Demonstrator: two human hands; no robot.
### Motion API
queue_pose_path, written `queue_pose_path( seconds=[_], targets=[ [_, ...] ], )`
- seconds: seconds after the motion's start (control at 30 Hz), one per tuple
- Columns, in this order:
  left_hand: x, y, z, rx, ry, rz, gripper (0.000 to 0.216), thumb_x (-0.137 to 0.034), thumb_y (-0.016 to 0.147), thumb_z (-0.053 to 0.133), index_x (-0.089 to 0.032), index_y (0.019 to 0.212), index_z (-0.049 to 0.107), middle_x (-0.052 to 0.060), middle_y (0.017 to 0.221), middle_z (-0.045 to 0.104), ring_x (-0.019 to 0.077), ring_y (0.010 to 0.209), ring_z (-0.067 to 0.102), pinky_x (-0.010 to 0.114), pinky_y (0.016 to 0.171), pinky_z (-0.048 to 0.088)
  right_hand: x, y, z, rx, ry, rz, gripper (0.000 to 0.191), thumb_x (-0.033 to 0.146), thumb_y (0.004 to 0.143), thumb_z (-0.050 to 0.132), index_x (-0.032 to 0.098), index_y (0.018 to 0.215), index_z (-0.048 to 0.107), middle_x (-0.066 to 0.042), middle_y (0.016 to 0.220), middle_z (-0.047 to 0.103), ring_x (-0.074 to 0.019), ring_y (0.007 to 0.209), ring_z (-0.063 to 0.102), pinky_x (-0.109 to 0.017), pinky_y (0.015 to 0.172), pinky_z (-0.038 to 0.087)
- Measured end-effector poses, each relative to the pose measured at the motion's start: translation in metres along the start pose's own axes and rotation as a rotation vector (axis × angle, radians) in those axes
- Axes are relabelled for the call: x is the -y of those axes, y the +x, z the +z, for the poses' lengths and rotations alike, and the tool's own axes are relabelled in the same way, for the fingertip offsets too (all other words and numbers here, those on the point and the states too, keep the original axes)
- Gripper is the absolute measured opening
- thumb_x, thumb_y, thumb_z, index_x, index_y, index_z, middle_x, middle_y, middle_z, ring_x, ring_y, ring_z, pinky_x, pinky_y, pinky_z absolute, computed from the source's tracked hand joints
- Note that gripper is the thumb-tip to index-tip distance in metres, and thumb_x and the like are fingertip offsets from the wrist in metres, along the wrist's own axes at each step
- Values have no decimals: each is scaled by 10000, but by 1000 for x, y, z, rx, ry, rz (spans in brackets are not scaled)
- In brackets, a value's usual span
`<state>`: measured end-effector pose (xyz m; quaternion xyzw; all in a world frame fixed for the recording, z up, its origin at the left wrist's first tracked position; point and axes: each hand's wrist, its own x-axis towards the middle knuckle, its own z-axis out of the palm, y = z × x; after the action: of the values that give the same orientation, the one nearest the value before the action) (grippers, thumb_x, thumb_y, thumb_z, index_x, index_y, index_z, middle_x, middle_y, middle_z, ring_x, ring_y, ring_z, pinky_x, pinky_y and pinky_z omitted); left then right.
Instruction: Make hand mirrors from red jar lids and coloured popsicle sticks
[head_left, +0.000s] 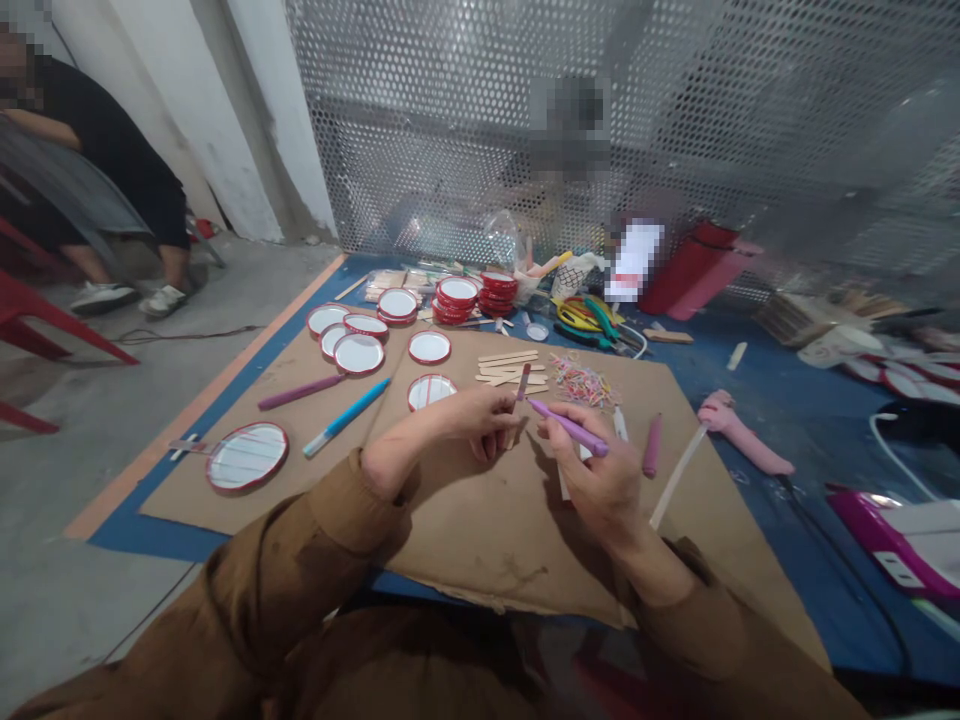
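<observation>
My left hand (487, 418) pinches a wooden craft stick (524, 380) upright, its upper end coloured reddish-brown and purple. Between the fingers of my right hand (604, 485) is a purple marker (574, 428), its tip close to the stick; whether they touch I cannot tell. Just beyond my hands lie several plain craft sticks (511, 366) and a heap of small colourful strips (583, 380). A red-rimmed round lid (431, 390) is partly hidden behind my left wrist. At the left, another red-rimmed disc (247, 457) has a coloured stick handle.
Cardboard (465, 540) covers part of the blue table. A blue marker (346, 418) and a purple pen (300, 392) lie left; a pink glue gun (746, 432) lies right. Red-rimmed lids (457, 292), pliers (592, 318) and a phone (634, 258) stand farther back. A person sits at far left.
</observation>
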<state>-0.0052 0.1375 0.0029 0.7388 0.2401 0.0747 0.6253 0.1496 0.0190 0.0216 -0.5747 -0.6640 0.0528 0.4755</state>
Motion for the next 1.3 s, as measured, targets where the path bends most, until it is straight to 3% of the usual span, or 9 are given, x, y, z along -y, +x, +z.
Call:
queue_pose_path(
  seconds=[0.47, 0.7, 1.3],
  targets=[
    [-5, -2, 2, -9, 1, -72, 176, -159, 909, 457, -160, 748, 527, -34, 530, 570, 108, 464, 601, 188, 447, 489, -1, 0, 1, 5, 5, -39, 194, 329, 923, 559, 203, 1019, 670, -51, 893, 747, -196, 800, 706, -315, 748, 552],
    [-3, -2, 1, -13, 6, -49, 183, -232, 902, 514, -157, 736, 536, -17, 551, 588, 120, 477, 610, 206, 461, 499, -2, -1, 1, -2, 9, -12, 191, 331, 918, 563, 201, 1004, 674, -49, 889, 742, -196, 794, 703, -310, 748, 540],
    [-6, -2, 2, -7, 14, -90, 144, -167, 896, 463, -167, 757, 501, -39, 563, 586, 94, 445, 590, 179, 439, 488, -3, 0, 0, -4, 13, -14, 191, 328, 920, 564, 201, 1012, 672, -56, 890, 744, -199, 807, 704, -330, 762, 552]
  ],
)
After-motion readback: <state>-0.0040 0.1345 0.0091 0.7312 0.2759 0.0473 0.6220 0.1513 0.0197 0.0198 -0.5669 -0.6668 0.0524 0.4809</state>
